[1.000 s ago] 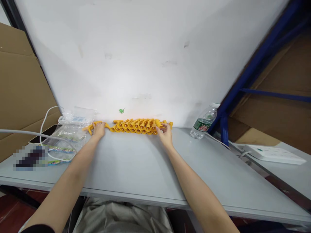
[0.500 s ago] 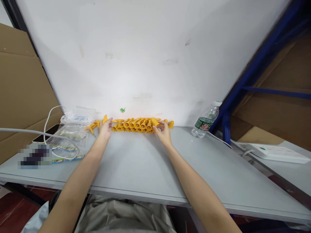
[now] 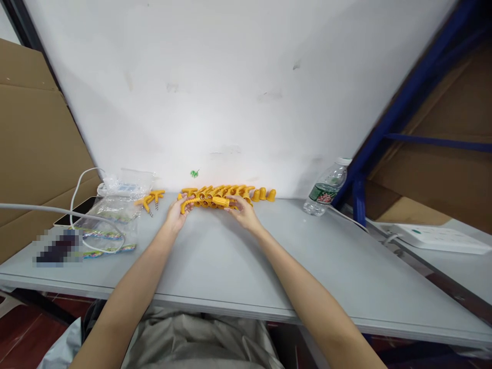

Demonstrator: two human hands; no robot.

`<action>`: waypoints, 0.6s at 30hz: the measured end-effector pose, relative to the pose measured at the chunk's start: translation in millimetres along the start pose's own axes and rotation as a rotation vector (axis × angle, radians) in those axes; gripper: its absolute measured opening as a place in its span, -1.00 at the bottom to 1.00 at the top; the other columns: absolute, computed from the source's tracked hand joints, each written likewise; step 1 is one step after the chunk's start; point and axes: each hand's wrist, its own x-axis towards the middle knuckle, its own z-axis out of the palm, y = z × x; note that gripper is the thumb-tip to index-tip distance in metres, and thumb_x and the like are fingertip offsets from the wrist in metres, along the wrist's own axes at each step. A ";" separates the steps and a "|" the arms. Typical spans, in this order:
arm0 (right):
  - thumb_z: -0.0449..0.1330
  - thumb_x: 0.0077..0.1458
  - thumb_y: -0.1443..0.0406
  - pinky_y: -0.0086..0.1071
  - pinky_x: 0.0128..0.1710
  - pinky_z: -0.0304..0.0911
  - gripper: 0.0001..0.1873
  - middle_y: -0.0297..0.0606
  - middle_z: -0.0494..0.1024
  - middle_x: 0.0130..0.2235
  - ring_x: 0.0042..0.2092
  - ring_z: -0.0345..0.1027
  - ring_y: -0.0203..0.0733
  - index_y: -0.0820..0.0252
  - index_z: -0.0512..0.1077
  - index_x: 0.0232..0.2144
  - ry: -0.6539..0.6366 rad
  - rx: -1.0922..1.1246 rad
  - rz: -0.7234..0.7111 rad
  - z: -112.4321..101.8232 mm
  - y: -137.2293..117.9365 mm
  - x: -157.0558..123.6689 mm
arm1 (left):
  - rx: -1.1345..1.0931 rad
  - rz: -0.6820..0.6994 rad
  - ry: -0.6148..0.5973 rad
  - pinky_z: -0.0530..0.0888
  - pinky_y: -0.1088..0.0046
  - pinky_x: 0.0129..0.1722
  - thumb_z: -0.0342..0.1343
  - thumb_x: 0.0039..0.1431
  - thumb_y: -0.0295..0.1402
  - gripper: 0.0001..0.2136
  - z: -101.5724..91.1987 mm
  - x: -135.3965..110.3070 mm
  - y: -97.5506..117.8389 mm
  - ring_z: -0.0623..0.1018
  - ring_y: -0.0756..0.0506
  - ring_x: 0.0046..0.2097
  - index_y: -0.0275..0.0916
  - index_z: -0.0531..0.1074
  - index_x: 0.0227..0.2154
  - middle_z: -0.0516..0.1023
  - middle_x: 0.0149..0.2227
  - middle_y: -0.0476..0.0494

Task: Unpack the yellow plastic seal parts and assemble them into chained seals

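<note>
My left hand grips a yellow T-handled corkscrew by its handle, its shaft pointing right. My right hand pinches a yellow ribbed sleeve, which lies roughly in line with that shaft. Whether the two parts touch, I cannot tell. Just behind the hands is a stacked row of yellow corkscrews in sleeves, partly hidden by the held parts and fingers. Two loose corkscrews lie left of my left hand. Three loose yellow sleeves stand at the row's right end.
Clear plastic bags, a white cable and a phone lie at the table's left. A water bottle leans at the right, near a white power strip. A white wall rises behind the grey table.
Both hands have come closer together in front of the row. A corkscrew from the left side is now in my left hand, and a ribbed sleeve shows plainly in my right.
</note>
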 end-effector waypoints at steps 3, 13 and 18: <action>0.34 -0.02 0.04 -0.01 0.06 0.37 -0.52 -0.11 0.53 0.04 -0.05 0.52 -0.01 0.08 0.47 -0.07 -0.010 -0.016 0.017 -1.5 -0.8 -0.3 | -0.009 -0.022 0.007 0.53 0.48 -0.30 0.09 0.15 -0.50 -0.80 1.0 -2.0 0.0 0.58 0.01 -0.39 -0.26 0.41 -0.15 0.65 -0.26 -0.16; 0.30 0.06 0.07 0.00 0.06 0.37 -0.57 -0.12 0.56 0.03 -0.06 0.51 -0.03 0.08 0.48 -0.04 -0.057 -0.100 -0.059 -0.7 -7.5 -1.3 | 0.116 -0.008 -0.123 0.47 0.49 -0.35 0.12 0.15 -0.40 -0.68 7.8 -11.7 -0.3 0.55 0.02 -0.40 -0.22 0.32 -0.02 0.60 -0.20 -0.18; 0.28 0.08 0.07 -0.06 0.04 0.38 -0.53 -0.08 0.53 0.07 -0.05 0.50 -0.04 0.08 0.46 0.02 -0.109 -0.108 -0.018 -0.9 -5.3 -0.8 | 0.519 0.239 -0.220 0.48 0.26 -0.03 0.15 0.00 -0.48 -0.23 5.2 -11.8 -14.3 0.54 -0.12 -0.01 -0.09 -0.05 0.27 0.40 0.11 -0.26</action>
